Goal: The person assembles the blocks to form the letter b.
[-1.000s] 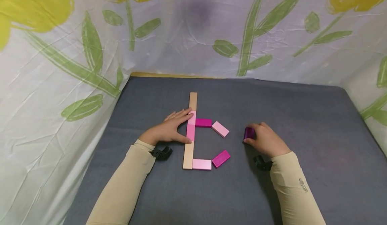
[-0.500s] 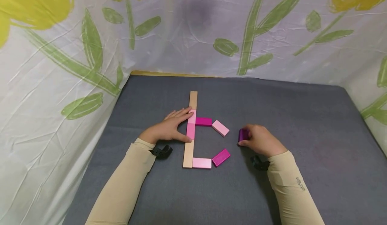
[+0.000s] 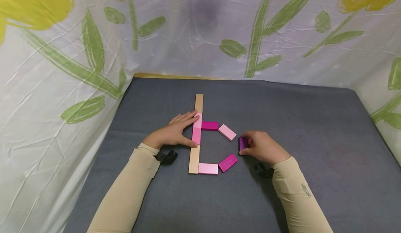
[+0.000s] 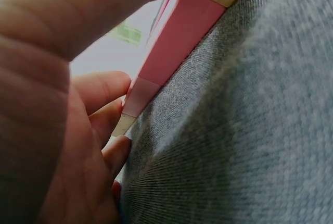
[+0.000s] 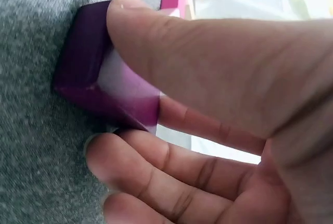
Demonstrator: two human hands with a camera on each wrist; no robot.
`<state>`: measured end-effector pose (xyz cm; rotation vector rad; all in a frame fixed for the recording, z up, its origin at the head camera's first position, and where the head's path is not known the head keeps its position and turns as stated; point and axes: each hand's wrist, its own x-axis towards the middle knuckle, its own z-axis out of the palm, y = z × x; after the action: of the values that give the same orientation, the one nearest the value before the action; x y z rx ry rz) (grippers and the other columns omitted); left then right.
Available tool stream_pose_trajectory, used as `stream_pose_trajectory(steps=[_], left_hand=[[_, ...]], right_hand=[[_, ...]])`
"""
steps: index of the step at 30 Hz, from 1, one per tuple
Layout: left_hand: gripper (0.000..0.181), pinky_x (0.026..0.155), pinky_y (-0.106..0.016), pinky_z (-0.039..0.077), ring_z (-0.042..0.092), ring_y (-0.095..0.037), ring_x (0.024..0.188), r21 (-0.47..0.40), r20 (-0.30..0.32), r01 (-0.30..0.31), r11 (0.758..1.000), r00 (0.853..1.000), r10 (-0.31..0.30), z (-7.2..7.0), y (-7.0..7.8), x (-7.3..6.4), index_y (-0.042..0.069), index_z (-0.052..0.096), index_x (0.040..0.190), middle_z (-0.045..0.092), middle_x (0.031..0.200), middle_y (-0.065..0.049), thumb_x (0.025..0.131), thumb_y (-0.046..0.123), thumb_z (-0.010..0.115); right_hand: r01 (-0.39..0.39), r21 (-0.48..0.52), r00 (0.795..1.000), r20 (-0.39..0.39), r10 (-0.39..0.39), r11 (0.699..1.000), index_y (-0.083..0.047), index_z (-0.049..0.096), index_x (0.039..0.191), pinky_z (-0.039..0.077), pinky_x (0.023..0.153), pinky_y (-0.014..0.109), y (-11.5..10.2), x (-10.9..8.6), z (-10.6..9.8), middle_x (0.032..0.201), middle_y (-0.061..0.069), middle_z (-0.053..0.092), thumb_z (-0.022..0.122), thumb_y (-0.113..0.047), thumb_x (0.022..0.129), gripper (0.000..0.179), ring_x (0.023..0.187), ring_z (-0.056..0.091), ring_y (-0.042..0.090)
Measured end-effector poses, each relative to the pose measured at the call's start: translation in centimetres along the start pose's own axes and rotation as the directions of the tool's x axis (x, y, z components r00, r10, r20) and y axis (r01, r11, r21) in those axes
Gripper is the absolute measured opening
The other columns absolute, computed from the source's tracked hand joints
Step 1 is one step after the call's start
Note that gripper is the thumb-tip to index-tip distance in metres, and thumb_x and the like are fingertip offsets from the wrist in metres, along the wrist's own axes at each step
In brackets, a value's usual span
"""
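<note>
My right hand (image 3: pixel 264 147) holds a purple block (image 3: pixel 243 146) between thumb and fingers, just right of the other blocks. In the right wrist view the purple block (image 5: pixel 104 73) sits low against the grey cloth. My left hand (image 3: pixel 172 132) lies with spread fingers along a column of end-to-end blocks, fingertips on a light pink block (image 3: pixel 197 121) and thumb by the pink block (image 3: pixel 196 136). Wooden blocks make the column's top (image 3: pixel 198 103) and bottom (image 3: pixel 194 160). Branching right are a magenta block (image 3: pixel 210 125) and an angled light pink block (image 3: pixel 227 132); lower down, a light pink block (image 3: pixel 208 169) and an angled magenta block (image 3: pixel 228 162).
A dark grey cloth (image 3: pixel 297 121) covers the table. Behind and at the sides hangs a white sheet (image 3: pixel 188 34) painted with yellow flowers and green leaves. Black bands (image 3: pixel 166 157) circle both wrists.
My right hand has moved left with the purple block, bringing it close to the two angled blocks. The left hand and the laid blocks keep their places.
</note>
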<state>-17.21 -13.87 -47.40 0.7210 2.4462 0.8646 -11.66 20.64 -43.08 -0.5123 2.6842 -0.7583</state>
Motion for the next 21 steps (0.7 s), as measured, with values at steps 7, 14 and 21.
stream_pose_trajectory(steps=[7,14,21], left_hand=[[0.111,0.131,-0.051,-0.005,0.003,-0.030,0.164,-0.007,-0.001,-0.009,1.000,1.000,0.009,0.02,-0.16,0.02,0.020,0.023,0.169,0.006,0.178,0.004,0.082,0.052,0.084],[0.112,0.131,-0.051,-0.005,0.003,-0.030,0.164,-0.012,0.003,-0.004,1.000,1.000,0.004,-0.05,0.04,0.00,0.020,0.023,0.169,0.006,0.178,0.004,0.082,0.051,0.085],[0.112,0.131,-0.052,-0.005,0.004,-0.029,0.164,0.001,-0.007,-0.011,1.000,1.000,0.011,0.09,-0.16,0.11,0.019,0.023,0.169,0.006,0.178,0.004,0.082,0.052,0.085]], right_hand=[[0.014,-0.001,1.000,-0.004,-0.014,1.000,0.004,0.070,0.119,0.047,0.061,0.030,-0.33,0.04,0.42,0.077,0.002,0.065,0.090,-0.019,0.082,0.049,0.068,0.055,0.012],[0.021,-0.003,1.000,-0.012,-0.021,1.000,0.003,0.070,0.116,0.045,0.059,0.030,-0.63,0.04,0.61,0.075,0.001,0.063,0.091,-0.020,0.081,0.047,0.066,0.053,0.012],[0.055,0.000,0.998,-0.008,-0.055,0.998,0.002,0.072,0.115,0.045,0.059,0.028,-0.70,0.22,0.88,0.073,-0.001,0.064,0.089,-0.015,0.084,0.040,0.065,0.053,0.010]])
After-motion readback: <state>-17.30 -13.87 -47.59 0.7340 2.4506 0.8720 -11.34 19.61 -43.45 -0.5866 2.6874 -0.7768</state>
